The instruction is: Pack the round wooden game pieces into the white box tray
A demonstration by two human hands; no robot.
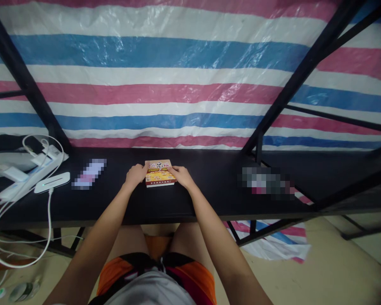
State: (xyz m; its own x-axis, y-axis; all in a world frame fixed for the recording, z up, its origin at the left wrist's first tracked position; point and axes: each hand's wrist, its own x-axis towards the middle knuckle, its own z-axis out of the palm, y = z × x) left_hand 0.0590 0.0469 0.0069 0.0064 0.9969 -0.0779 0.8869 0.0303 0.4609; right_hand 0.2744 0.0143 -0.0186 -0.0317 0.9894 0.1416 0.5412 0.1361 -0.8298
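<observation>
A small Chinese chess box (160, 173) lies on the black desk in front of me, its printed top yellow, white and dark red. A pale strip shows under its near edge. My left hand (136, 174) is closed on the box's left side, fingers curled against it. From the right, my right hand (180, 174) grips the opposite side, with its thumb at the top edge. Some fingertips of both hands are hidden behind the box.
Left on the desk (101, 207) are a white power strip (28, 173) with cables, a white device (52, 182) and a blurred phone-like item (89, 173). A blurred object (266, 182) lies at right. Black metal posts (282, 99) frame a striped plastic sheet (165, 51) behind.
</observation>
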